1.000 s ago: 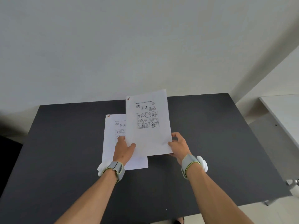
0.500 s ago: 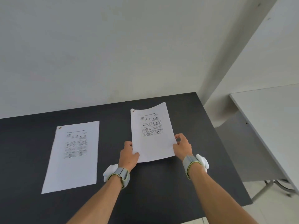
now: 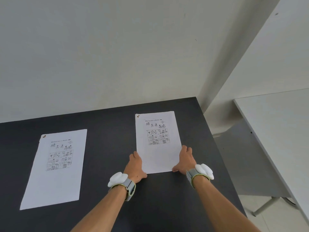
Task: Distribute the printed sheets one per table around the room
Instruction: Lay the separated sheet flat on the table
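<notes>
Two printed sheets with comic panels are over the dark table [image 3: 107, 124]. One sheet [image 3: 55, 166] lies flat on the left, untouched. The other printed sheet [image 3: 158, 141] is on the right part of the table, held at its near edge from both sides. My left hand [image 3: 135, 166] grips its lower left edge, my right hand [image 3: 185, 159] its lower right edge. Whether this sheet rests on the table or hovers just above it is unclear. Both wrists wear grey bands with white pods.
A white table [image 3: 275, 124] stands to the right, separated from the dark table by a gap with light floor [image 3: 260, 220] and metal legs [image 3: 265, 205]. A white wall [image 3: 117, 47] and a pillar [image 3: 247, 56] rise behind.
The sheet in my hands has separated from the one on the table and moved to the right, then lowered toward the tabletop. My view has swung right, revealing the white table.
</notes>
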Demonstrator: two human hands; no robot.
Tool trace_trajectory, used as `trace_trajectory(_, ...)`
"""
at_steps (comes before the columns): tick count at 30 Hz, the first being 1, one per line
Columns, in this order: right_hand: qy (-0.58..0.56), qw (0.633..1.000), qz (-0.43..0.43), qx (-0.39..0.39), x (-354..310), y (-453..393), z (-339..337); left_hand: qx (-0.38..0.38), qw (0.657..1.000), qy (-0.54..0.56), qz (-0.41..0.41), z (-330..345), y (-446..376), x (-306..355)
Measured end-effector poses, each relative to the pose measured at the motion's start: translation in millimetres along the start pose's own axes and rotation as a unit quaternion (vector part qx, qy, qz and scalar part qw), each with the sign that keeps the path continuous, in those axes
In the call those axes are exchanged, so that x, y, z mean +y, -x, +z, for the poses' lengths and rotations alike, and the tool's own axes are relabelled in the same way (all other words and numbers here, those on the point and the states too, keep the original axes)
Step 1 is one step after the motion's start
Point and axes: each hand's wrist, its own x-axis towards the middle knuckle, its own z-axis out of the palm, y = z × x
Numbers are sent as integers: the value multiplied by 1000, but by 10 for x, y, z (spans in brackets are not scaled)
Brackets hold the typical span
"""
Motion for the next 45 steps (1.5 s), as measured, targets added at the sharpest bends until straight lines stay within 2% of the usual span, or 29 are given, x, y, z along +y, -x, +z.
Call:
trace_trajectory(6, 86, 996, -21, 31, 98, -139, -85, 15, 1000, -18, 12, -30, -94, 227)
trace_trajectory(19, 64, 996, -9, 61, 336, -345, -223, 43, 999, -24, 18, 92, -259, 498)
trace_trajectory(24, 136, 986, 26, 96, 289, -298, -147, 71, 995, -57, 34, 83, -203, 357)
trace_trajectory(27, 169, 978, 2, 121, 112, -238, -53, 100, 990, -86, 50, 9, -151, 129)
trace_trajectory(34, 130, 980, -117, 93, -607, -83, 261, 127, 988, -72, 41, -310, -37, -568)
trace_trajectory(41, 96, 968, -229, 45, -1508, 272, 891, 150, 988, -31, -1, -565, 243, -1587)
trace_trajectory(45, 56, 968, -244, 5, -1984, 482, 1306, 158, 986, -4, -50, -678, 386, -2271)
